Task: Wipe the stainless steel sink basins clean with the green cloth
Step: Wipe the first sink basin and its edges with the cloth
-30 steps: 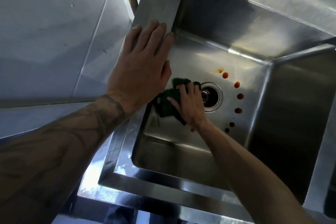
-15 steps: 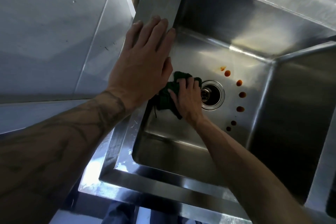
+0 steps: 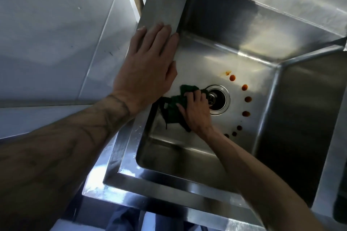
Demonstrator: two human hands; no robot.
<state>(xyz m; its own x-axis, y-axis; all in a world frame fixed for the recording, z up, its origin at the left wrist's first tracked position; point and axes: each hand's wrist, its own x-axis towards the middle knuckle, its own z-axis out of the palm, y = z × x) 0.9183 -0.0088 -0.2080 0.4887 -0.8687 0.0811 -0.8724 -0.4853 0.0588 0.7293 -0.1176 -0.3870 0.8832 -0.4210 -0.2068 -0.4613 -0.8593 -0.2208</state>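
Right hand [image 3: 197,110]: is lowered to the floor of the sink basin [image 3: 244,39], with its fingers curled over the green cloth [image 3: 173,110], which is gripped and pressed down against the steel; the knuckles are turned toward the drain [image 3: 219,99].
Green cloth: is seen as a dark, crumpled bundle on the basin floor, just left of the drain and partly covered by the right hand; one fold is pushed up beyond the fingertips, and a loose corner is trailed toward the near wall of the basin.
Left hand [image 3: 148,67]: is laid flat, palm down, on the left rim [image 3: 161,5] of the sink, with fingers straight and held together; nothing is gripped, and the thumb side is hung over the basin's edge.
Sink basin: is made of stainless steel, deep and square-cornered; bright reflections are thrown across its far wall and floor.
Drain: is set as a round metal ring in the middle of the floor, with the cloth's edge brought right up to its left side.
Spots [image 3: 247,99]: a row of red-orange marks is arranged in an arc on the floor to the right of the drain, apart from the cloth; the smaller, darker ones are found beside the right wrist.
Wall panels [image 3: 56,24]: pale sheets are seen left of the sink.
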